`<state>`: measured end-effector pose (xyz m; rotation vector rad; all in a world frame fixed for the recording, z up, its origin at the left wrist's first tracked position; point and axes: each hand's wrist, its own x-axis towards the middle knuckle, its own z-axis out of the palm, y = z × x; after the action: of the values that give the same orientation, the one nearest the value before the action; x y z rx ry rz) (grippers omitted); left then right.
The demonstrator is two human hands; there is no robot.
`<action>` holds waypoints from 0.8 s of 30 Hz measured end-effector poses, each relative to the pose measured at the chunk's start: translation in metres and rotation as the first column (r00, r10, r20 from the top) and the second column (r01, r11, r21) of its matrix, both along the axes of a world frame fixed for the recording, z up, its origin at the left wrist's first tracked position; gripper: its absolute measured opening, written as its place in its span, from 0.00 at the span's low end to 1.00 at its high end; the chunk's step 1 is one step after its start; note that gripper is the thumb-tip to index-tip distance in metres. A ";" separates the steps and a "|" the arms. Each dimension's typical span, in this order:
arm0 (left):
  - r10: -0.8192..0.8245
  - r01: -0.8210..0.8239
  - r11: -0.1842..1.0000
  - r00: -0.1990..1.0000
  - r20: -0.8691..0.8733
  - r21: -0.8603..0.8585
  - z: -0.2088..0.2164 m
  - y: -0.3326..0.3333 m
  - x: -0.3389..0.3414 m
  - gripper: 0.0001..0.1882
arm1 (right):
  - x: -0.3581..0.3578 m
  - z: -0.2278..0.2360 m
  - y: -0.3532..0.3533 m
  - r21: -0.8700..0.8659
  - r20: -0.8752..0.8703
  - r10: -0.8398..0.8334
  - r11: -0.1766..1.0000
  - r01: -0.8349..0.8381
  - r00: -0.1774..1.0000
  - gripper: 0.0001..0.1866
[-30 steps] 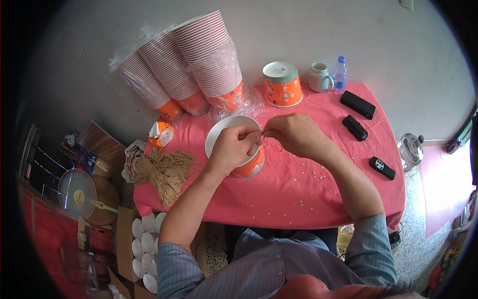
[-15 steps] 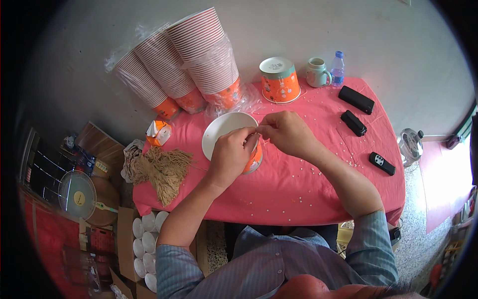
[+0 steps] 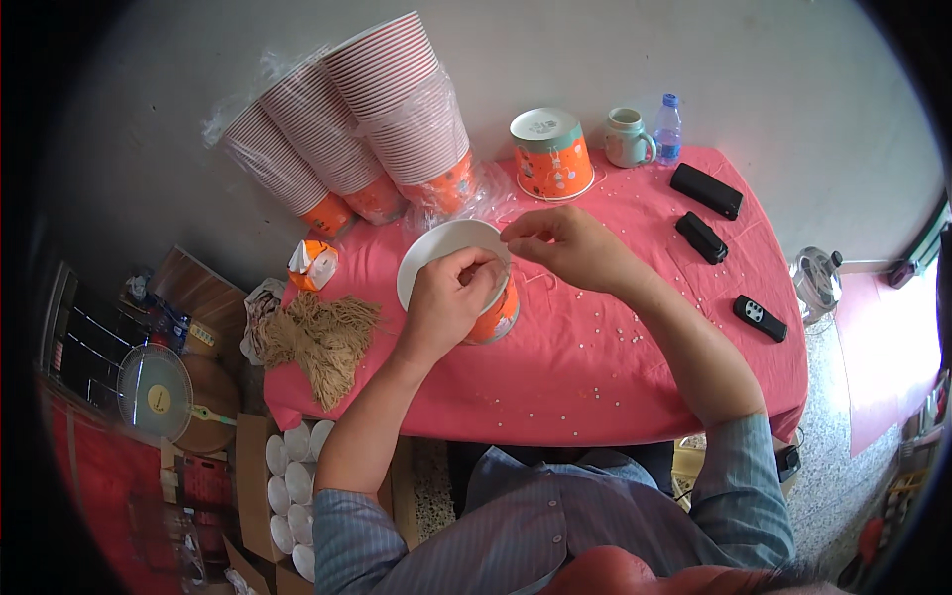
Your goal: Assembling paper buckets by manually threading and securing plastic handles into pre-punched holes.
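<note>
A paper bucket (image 3: 488,325), white inside with an orange printed wall, stands upright at the middle of the table. My left hand (image 3: 454,296) is closed in a pinch over its near rim; the fingers hide what they hold. Just right of the opening, my right hand (image 3: 573,248) is bent, thumb and forefinger close together at the far right rim. Anything between those fingertips is too fine to make out. A thin pale cord (image 3: 541,282) loops beside the bucket, below my right hand. Left of the bucket lies a bundle of tan strings (image 3: 327,342).
Tall stacks of paper buckets (image 3: 392,99) in plastic wrap lean at the back left. An upturned bucket (image 3: 553,164), a mug (image 3: 627,139) and a bottle (image 3: 668,134) stand behind. Black devices (image 3: 706,190) lie right; white bits dot the pink cloth (image 3: 555,397). An orange packet (image 3: 312,264) sits left.
My hands have parted slightly at the rim: the left has drawn down and left, the right up and left with its fingers straighter. The whole view has shifted a little.
</note>
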<state>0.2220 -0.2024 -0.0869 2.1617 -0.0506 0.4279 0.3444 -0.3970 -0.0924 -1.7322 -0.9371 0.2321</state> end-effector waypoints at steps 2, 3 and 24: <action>-0.019 0.018 0.998 1.000 -0.011 -0.067 -0.001 0.003 0.001 0.10 | 0.004 -0.005 -0.002 0.027 0.014 0.047 0.999 -0.047 0.999 0.13; -0.027 0.024 0.997 0.999 -0.045 -0.076 0.001 0.004 0.000 0.10 | 0.003 -0.004 0.000 -0.002 -0.008 0.083 0.997 -0.083 0.997 0.13; -0.161 0.138 0.983 0.964 -0.212 -0.119 0.005 0.014 0.009 0.13 | 0.004 0.003 -0.007 0.044 0.249 0.175 0.980 -0.192 0.953 0.10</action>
<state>0.2310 -0.1886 -0.0821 2.0738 -0.0656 0.0999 0.3484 -0.4040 -0.0890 -1.6356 -1.2749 0.1064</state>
